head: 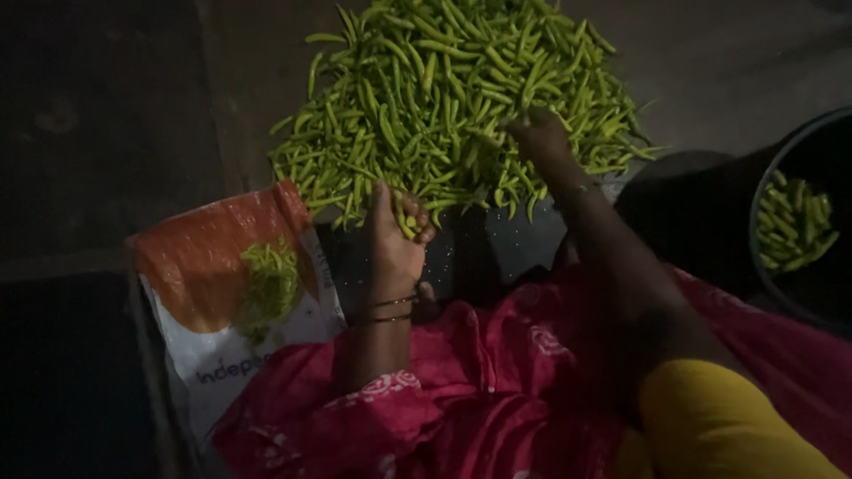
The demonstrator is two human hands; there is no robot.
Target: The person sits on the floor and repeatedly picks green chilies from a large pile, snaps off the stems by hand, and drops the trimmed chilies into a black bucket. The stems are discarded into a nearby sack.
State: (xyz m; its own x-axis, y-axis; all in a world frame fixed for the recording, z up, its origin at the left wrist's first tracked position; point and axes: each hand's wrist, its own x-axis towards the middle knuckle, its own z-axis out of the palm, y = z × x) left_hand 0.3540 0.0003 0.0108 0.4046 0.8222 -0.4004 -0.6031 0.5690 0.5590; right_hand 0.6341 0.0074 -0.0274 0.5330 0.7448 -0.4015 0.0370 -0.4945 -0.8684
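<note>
A big heap of green chilies (444, 89) lies on the dark floor ahead of me. My left hand (395, 239) is at the heap's near edge, fingers curled around a few green chilies. My right hand (540, 137) reaches further into the pile, fingers down among the chilies; whether it grips any is hidden. Thin bangles circle my left wrist. My pink patterned clothing fills the lower view.
An orange and white sack (204, 266) lies at the left with a small pile of green stems (269, 284) on it. A dark round tub (781, 275) at the right edge holds more green chilies (792, 223). The floor is dim.
</note>
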